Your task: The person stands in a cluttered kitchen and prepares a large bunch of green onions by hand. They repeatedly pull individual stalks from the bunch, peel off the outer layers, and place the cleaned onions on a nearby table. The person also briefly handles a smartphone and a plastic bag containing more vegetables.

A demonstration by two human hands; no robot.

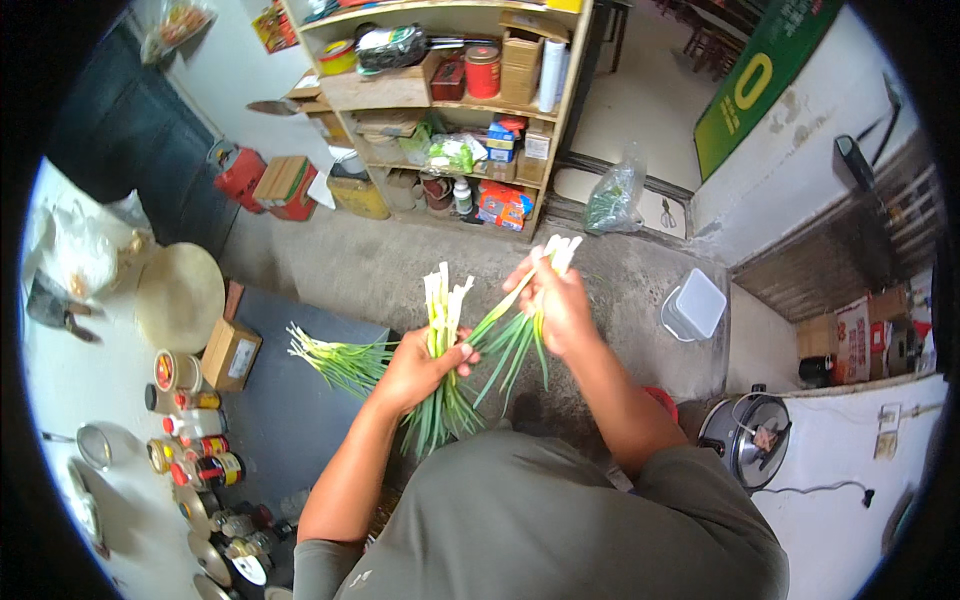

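A bunch of green onions [444, 311] stands with its white ends up in my left hand [431, 364], its green leaves hanging below the fist. My right hand [559, 300] is closed around a smaller bunch of green onions [562, 251], white ends up, a little higher and to the right. Some of its green leaves reach across to the thumb and fingers of my left hand. Another pile of green onions [341, 360] lies on the dark grey table [281, 420], left of my left hand, with its white ends pointing left.
Bottles and jars [199, 424] line the table's left side, near a cardboard box [231, 356] and a round board [180, 298]. Wooden shelves [450, 101] stand ahead. A plastic bag of greens [611, 199], a lidded white bucket [694, 304] and a pressure cooker [746, 439] are to the right.
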